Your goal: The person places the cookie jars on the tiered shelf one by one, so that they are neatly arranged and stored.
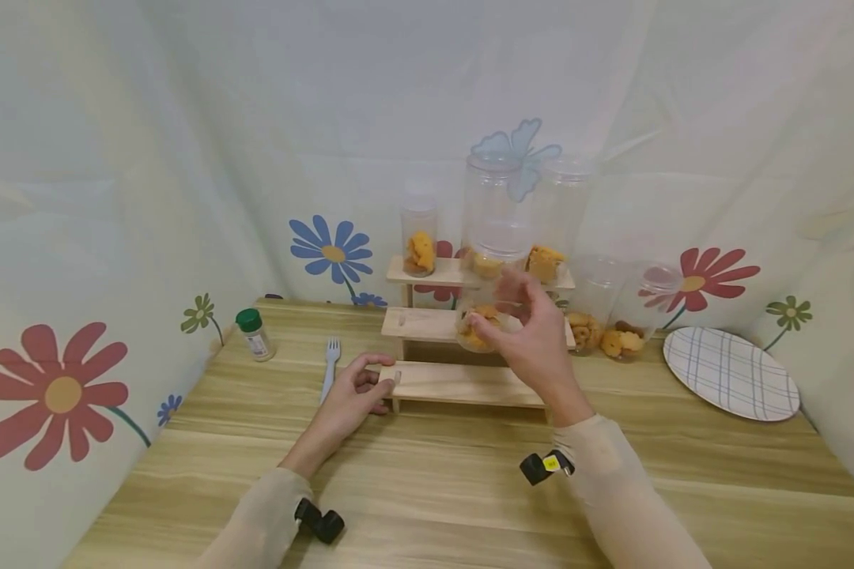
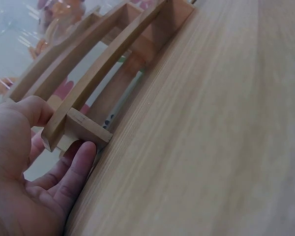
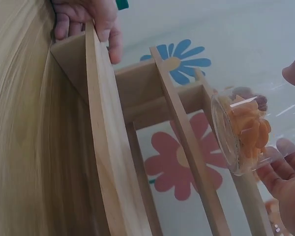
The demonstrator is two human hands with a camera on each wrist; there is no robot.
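My right hand [image 1: 539,340] grips a tall clear jar [image 3: 246,132] with orange-brown cookies in its bottom. In the head view the jar overlaps the middle step of a three-tier wooden display rack [image 1: 462,383]; the right wrist view has it tipped over beside the tiers. My left hand [image 1: 352,395] holds the left end of the rack's lowest step, thumb and fingers around the board end and its leg [image 2: 88,129]. On the top step stand a small jar [image 1: 419,237] with orange pieces at the left and tall clear jars [image 1: 551,237] farther right.
Two more clear jars of cookies [image 1: 622,340] stand right of the rack. A checked plate [image 1: 733,373] lies at the far right. To the left are a grey fork [image 1: 330,367] and a green-capped shaker bottle [image 1: 256,340]. A flowered curtain [image 1: 185,197] hangs behind the table.
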